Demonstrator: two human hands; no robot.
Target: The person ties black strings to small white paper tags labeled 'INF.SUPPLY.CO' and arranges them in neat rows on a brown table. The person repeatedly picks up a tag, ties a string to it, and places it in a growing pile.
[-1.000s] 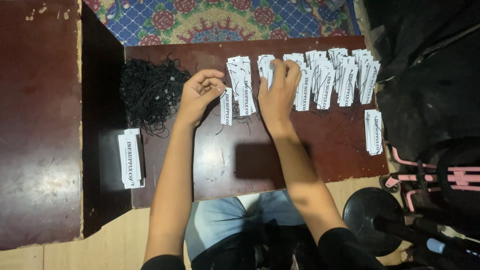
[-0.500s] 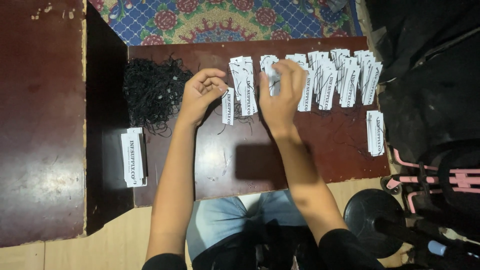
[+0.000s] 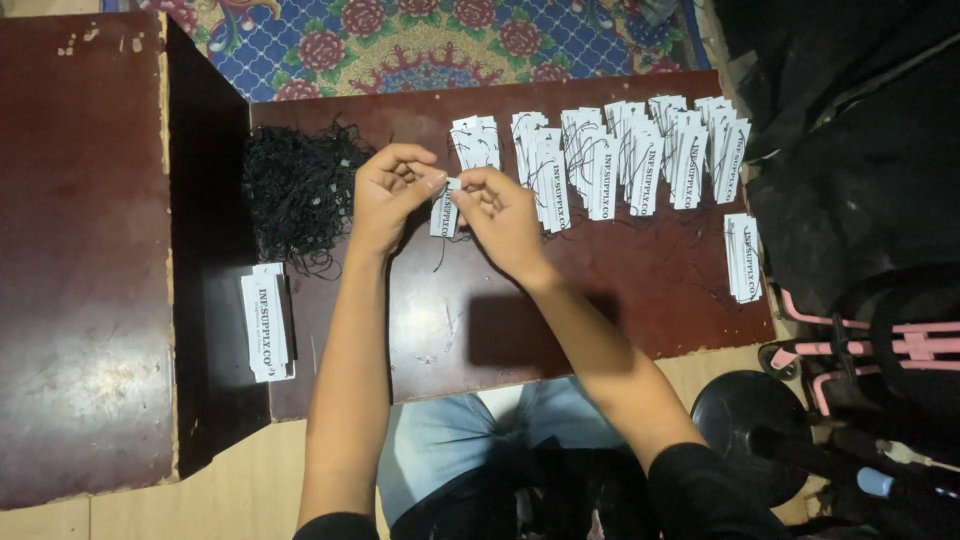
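Looking down, we see first the dark red-brown counter [image 3: 560, 310], a low wooden top with a taller piece of the same wood on the left and a patterned floral rug [image 3: 450, 40] beyond its far edge. Black bags [image 3: 850, 150] crowd the right side. On the counter's left part lies a loose heap of black strings [image 3: 300, 190]. Along the far edge runs a row of white paper tags [image 3: 620, 150], overlapping in small bunches, each with a black string through it. A small stack of tags [image 3: 742, 257] lies apart at the right edge, and another stack of white tags [image 3: 266, 322] sits at the near left, just off the low top.

Our left hand [image 3: 385, 195] and right hand [image 3: 500, 215] meet above the middle of the counter, just right of the string heap. Between them hangs one white tag [image 3: 444, 208], upright, its top end pinched by the fingers of both hands, thumb and forefinger closed tight on it while the other fingers curl loosely. A thin black thread trails below the tag toward the counter.
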